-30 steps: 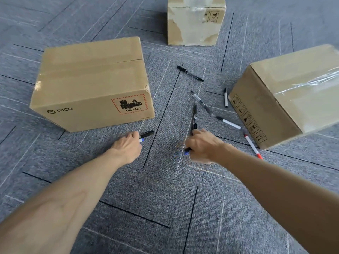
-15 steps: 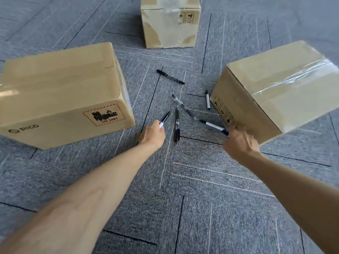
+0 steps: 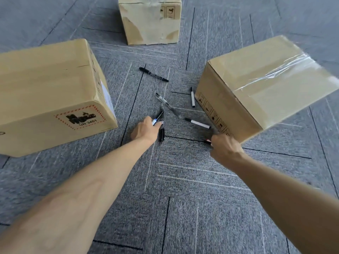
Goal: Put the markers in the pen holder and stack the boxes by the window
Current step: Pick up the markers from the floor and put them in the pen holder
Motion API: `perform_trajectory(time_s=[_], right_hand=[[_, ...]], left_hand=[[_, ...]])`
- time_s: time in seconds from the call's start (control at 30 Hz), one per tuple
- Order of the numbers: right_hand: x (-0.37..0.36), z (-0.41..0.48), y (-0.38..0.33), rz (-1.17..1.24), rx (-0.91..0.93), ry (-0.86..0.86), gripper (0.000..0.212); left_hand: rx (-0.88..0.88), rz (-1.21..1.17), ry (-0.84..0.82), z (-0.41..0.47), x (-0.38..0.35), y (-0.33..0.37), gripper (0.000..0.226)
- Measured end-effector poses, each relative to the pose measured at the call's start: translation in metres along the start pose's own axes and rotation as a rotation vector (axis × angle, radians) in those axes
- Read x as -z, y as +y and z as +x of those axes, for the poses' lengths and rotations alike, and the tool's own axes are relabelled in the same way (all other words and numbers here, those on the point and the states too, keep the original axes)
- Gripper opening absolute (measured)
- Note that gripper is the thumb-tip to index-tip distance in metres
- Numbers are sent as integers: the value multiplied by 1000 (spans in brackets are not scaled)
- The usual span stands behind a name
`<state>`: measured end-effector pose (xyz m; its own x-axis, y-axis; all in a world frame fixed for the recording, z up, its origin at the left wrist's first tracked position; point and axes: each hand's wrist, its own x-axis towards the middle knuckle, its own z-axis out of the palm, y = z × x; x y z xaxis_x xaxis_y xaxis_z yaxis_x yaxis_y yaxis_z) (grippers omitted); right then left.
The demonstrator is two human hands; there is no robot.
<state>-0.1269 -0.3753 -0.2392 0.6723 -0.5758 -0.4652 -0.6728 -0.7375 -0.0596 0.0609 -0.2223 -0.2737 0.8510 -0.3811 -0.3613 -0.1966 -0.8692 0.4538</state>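
Markers lie mid-frame between left hand, gripping a blue-tipped marker, and right hand, closed on a red one.

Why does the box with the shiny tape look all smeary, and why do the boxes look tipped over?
Head view: the taped box is smeared along its right edge by motion blur, and the tape glares white from the room light; the wide-angle lens makes the labelled box and taped box lean outward; the carpet in the middle stays fairly sharp.
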Motion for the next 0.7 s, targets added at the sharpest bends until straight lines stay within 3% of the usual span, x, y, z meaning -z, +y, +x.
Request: perform_trajectory(time_s=[0.27,0.43,0.7], right_hand=[[25,21,-10,-39,175,156,29],[33,44,-23,30,256,97,26],[24,59,-48,42,217,144,34]], left_hand=[[-113,238,57,2,4,22,39],[-84,357,43,1,7,35,40],[-47,262,-37,4,5,35,31]])
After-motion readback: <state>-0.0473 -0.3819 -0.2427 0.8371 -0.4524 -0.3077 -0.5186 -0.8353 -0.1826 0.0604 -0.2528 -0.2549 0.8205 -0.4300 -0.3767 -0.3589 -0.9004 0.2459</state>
